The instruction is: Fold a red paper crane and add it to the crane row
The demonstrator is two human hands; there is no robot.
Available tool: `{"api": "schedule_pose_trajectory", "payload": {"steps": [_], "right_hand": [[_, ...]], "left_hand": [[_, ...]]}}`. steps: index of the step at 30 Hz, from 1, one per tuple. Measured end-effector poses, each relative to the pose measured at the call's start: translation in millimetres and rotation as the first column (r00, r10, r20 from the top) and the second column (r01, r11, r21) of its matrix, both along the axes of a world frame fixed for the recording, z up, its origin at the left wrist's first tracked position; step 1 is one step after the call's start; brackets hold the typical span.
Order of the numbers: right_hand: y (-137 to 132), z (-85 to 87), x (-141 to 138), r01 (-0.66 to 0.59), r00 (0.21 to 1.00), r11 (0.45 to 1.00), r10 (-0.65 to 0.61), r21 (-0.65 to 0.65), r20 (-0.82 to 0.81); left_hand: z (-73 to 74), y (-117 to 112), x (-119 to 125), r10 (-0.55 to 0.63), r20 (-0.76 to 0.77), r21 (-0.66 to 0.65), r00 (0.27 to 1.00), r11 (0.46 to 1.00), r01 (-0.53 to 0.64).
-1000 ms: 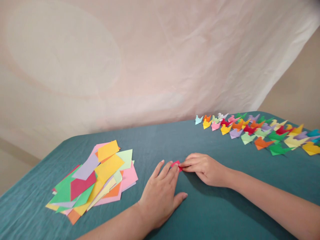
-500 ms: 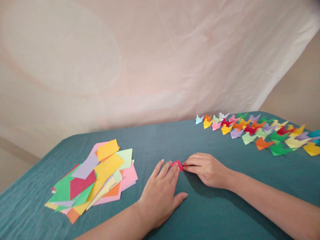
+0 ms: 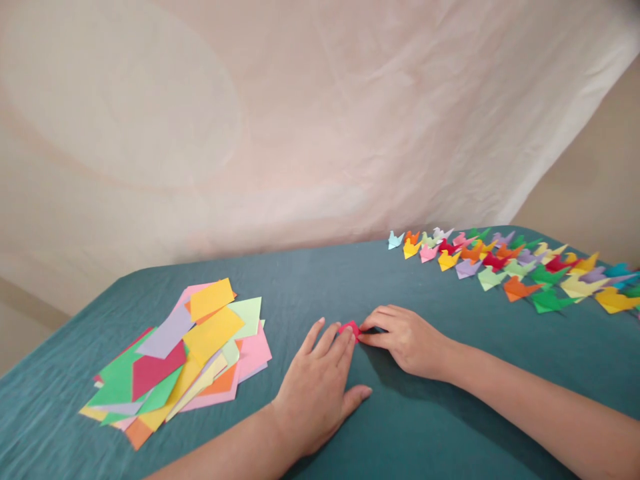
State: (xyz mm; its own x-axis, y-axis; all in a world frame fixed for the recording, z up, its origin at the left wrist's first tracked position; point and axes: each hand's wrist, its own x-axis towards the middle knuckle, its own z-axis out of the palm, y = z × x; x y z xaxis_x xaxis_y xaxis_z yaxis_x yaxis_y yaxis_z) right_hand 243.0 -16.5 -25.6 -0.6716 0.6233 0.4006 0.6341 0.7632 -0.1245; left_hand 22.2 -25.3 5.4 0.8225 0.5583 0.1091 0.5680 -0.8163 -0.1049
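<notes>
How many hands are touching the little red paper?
2. The left hand lies flat, fingertips on the red paper; the right hand pinches its right side.

Red folded paper, teal tablecloth, multicoloured paper sheets.

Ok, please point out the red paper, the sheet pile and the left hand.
red paper (image 3: 350, 327): head view, visible top part
sheet pile (image 3: 213, 333): head view, yellow sheet
left hand (image 3: 315, 393): head view, back of hand
</notes>
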Motion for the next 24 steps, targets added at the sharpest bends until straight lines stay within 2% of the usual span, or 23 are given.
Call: {"api": "schedule_pose_trajectory", "payload": {"steps": [7,16,24], "right_hand": [[0.4,-0.2,-2.1,0.011,0.999,1.000,-0.012,0.014,0.034],[3.5,-2.9,-2.7,-0.008,1.000,0.998,0.009,0.063,-0.015],[3.3,0.5,-6.0,-0.024,1.000,0.997,0.025,0.070,-0.016]], "left_hand": [[-1.0,0.2,0.6,-0.004,0.021,-0.003,1.000,1.000,0.004],[4.2,3.8,-1.3,-0.010,0.024,-0.086,1.000,0.996,0.013],[5.1,4.5,-1.2,-0.008,0.029,-0.093,1.000,0.996,0.010]]}}
